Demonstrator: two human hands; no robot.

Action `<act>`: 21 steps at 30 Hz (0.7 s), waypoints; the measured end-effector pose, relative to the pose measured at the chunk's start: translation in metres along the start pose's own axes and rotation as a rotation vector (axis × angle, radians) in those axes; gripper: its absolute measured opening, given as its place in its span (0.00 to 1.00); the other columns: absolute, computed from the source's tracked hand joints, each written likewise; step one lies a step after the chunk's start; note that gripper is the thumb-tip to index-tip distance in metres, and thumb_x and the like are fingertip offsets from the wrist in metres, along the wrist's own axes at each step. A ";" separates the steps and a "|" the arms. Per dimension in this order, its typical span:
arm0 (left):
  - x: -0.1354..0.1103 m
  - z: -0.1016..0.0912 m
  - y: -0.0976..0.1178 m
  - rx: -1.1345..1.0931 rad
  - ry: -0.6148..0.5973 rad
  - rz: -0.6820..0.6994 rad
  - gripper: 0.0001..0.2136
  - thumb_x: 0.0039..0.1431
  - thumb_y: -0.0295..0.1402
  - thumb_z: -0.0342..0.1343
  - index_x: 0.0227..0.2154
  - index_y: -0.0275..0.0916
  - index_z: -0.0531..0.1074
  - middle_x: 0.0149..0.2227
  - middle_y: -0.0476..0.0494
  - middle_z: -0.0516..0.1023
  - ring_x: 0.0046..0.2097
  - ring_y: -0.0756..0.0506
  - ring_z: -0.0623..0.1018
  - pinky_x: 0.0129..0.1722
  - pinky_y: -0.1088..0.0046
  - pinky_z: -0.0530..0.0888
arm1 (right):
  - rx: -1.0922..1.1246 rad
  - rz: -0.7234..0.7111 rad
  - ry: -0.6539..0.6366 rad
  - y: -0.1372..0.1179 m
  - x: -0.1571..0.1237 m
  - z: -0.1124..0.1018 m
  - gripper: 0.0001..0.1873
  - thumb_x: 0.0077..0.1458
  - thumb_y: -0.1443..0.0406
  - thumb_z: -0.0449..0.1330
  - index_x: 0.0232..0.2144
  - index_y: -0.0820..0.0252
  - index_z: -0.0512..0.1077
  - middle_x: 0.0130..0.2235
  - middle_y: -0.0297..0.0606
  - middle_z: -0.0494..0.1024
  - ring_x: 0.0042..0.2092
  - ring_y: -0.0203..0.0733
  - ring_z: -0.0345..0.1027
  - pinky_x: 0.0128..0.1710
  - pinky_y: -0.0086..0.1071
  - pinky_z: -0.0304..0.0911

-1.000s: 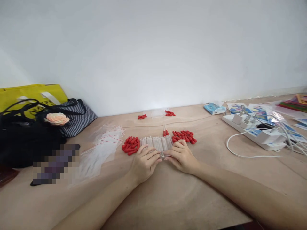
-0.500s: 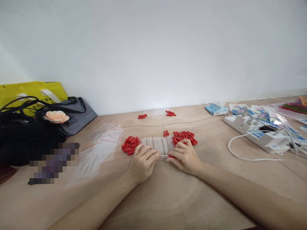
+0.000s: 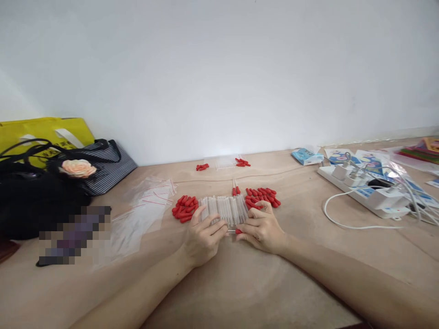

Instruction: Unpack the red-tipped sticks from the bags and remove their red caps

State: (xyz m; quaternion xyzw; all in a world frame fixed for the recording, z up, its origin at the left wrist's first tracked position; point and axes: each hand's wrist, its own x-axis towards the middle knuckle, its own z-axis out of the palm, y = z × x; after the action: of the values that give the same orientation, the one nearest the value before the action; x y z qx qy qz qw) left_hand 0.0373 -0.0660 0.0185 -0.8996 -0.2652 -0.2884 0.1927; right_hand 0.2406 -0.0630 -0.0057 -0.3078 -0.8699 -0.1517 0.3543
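My left hand (image 3: pixel 205 238) pinches a thin clear glass dropper tube (image 3: pixel 232 231), most of it hidden by the fingers. In my right hand (image 3: pixel 263 232) is a red rubber bulb (image 3: pixel 238 231), which meets the tube's right end; how far the tube sits inside I cannot tell. Just beyond both hands lies a row of clear glass tubes (image 3: pixel 222 208), side by side. Red rubber bulbs are heaped left (image 3: pixel 185 208) and right (image 3: pixel 263 195) of the row. Two droppers with red bulbs fitted (image 3: pixel 236 189) lie behind it.
Clear zip bags (image 3: pixel 144 214) spread out at left, near a striped bag (image 3: pixel 111 167) and a yellow bag (image 3: pixel 73 128). By the wall are more tubes (image 3: pixel 226 162) between small groups of red bulbs (image 3: pixel 202 167). A power strip (image 3: pixel 360 194) with cables stands at right.
Both hands have drawn slightly toward me, off the row. The tube and the red bulb now show end to end between my fingers. The view has shifted a little.
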 end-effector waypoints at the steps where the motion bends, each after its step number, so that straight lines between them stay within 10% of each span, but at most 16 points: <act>1: -0.002 0.000 -0.003 -0.007 0.006 -0.006 0.09 0.55 0.26 0.48 0.31 0.43 0.73 0.33 0.51 0.78 0.39 0.47 0.75 0.55 0.53 0.54 | 0.003 0.003 0.001 0.002 -0.002 -0.001 0.12 0.53 0.57 0.54 0.26 0.54 0.73 0.19 0.30 0.71 0.28 0.33 0.58 0.45 0.39 0.42; 14: -0.013 0.007 -0.021 -0.023 0.053 -0.120 0.08 0.58 0.29 0.46 0.31 0.39 0.71 0.28 0.46 0.75 0.30 0.48 0.71 0.31 0.71 0.66 | 0.172 0.591 0.094 0.065 -0.012 -0.012 0.13 0.52 0.57 0.53 0.35 0.58 0.72 0.30 0.37 0.72 0.31 0.37 0.64 0.32 0.32 0.57; 21: -0.017 0.010 -0.028 -0.131 0.025 -0.264 0.13 0.59 0.25 0.40 0.43 0.35 0.67 0.36 0.41 0.69 0.38 0.48 0.71 0.40 0.74 0.69 | 0.187 0.829 0.013 0.093 -0.017 -0.018 0.13 0.50 0.59 0.53 0.32 0.61 0.71 0.32 0.37 0.70 0.29 0.35 0.64 0.31 0.29 0.60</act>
State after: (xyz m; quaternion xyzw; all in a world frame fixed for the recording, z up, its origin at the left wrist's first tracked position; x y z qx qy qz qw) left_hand 0.0133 -0.0451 0.0063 -0.8641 -0.3592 -0.3390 0.0972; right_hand 0.3189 -0.0080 -0.0013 -0.5972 -0.6801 0.0812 0.4174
